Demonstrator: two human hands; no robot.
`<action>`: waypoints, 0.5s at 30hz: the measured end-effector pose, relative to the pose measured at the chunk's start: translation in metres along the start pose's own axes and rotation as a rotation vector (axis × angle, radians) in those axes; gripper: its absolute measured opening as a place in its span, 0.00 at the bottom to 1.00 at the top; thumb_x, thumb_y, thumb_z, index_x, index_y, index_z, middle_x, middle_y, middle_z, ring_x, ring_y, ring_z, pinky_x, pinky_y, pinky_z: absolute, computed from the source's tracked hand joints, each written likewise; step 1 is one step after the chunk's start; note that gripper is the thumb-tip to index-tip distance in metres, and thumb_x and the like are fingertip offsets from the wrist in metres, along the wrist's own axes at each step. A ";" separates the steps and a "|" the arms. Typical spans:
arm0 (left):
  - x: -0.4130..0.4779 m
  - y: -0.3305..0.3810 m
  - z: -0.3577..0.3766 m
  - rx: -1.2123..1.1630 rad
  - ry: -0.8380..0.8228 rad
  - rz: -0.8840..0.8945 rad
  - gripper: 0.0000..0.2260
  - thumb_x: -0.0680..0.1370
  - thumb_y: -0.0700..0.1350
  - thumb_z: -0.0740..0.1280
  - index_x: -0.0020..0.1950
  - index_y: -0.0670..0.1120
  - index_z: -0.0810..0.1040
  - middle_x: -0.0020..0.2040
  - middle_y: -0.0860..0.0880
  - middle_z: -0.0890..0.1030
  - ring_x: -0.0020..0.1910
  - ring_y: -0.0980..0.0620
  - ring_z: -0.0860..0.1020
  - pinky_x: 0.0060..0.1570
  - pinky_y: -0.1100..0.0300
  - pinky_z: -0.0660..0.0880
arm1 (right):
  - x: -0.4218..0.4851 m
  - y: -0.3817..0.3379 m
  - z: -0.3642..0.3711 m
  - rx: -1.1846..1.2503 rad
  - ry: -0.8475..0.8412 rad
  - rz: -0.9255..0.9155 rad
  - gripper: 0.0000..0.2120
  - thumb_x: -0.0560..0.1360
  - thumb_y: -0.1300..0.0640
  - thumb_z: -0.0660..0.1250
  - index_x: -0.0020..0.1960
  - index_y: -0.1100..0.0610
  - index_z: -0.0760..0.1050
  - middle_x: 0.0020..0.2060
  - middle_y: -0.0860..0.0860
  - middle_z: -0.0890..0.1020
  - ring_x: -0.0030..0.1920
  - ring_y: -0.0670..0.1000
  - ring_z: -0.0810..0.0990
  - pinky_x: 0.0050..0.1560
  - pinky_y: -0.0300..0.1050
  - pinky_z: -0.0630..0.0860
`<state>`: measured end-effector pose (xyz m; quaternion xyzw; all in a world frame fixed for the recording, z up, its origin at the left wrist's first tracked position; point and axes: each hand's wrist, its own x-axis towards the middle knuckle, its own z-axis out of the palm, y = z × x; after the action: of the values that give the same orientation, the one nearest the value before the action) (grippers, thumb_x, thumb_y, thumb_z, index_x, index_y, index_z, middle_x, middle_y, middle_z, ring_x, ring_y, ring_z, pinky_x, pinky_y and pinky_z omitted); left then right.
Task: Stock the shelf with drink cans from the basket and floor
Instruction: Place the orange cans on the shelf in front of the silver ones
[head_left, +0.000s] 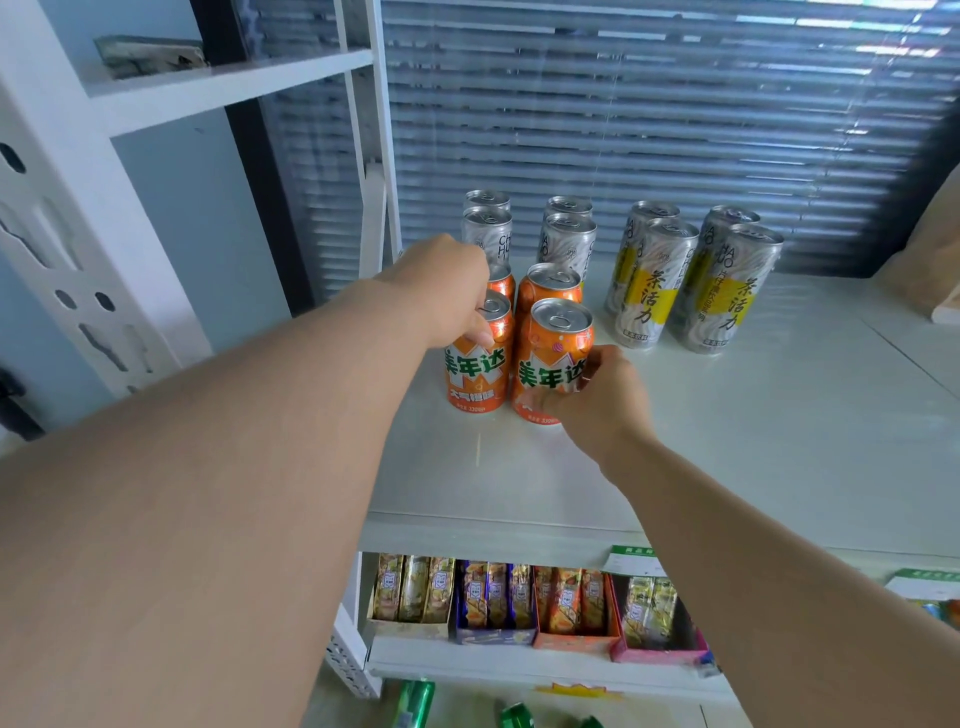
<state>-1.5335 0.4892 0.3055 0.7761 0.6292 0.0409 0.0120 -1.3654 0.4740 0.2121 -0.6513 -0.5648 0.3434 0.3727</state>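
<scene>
On the white shelf (753, 441) stand two rows of orange drink cans. My left hand (447, 291) grips the front left orange can (475, 374) near its top. Around the lower side of the front right orange can (553, 358) my right hand (597, 395) is curled. Behind them stand two more orange cans (553, 286), the left one mostly hidden by my left hand. Farther back are several tall silver cans (569, 239), and to their right several silver-and-yellow cans (654, 283). Green cans (415, 701) lie on the floor at the bottom.
A lower shelf holds boxes of snack packets (535, 603). Price tags (631, 561) hang on the shelf's front edge. A white perforated upright (78, 234) stands at left, window blinds (649, 104) behind, a brown bag (930, 260) at the far right.
</scene>
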 end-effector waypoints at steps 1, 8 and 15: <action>0.001 0.000 0.000 0.004 -0.004 0.001 0.18 0.72 0.54 0.72 0.54 0.41 0.83 0.46 0.44 0.81 0.45 0.46 0.77 0.41 0.56 0.70 | 0.000 -0.001 0.000 -0.004 0.003 -0.001 0.34 0.62 0.54 0.82 0.63 0.57 0.71 0.56 0.51 0.81 0.55 0.54 0.80 0.52 0.48 0.77; 0.003 0.001 -0.002 0.024 -0.020 0.012 0.19 0.72 0.54 0.72 0.54 0.41 0.83 0.46 0.44 0.81 0.46 0.46 0.78 0.43 0.56 0.74 | -0.001 -0.007 -0.001 -0.045 -0.011 0.003 0.33 0.63 0.54 0.82 0.62 0.57 0.70 0.57 0.52 0.81 0.56 0.55 0.79 0.53 0.48 0.76; 0.001 0.002 -0.003 0.027 -0.006 0.017 0.18 0.72 0.54 0.73 0.53 0.42 0.83 0.42 0.46 0.80 0.43 0.47 0.77 0.40 0.57 0.70 | -0.003 -0.006 -0.001 -0.024 -0.029 0.001 0.34 0.63 0.54 0.82 0.62 0.57 0.69 0.56 0.51 0.79 0.55 0.54 0.78 0.50 0.46 0.74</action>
<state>-1.5318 0.4901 0.3089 0.7818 0.6228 0.0303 0.0031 -1.3679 0.4720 0.2183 -0.6509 -0.5741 0.3463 0.3563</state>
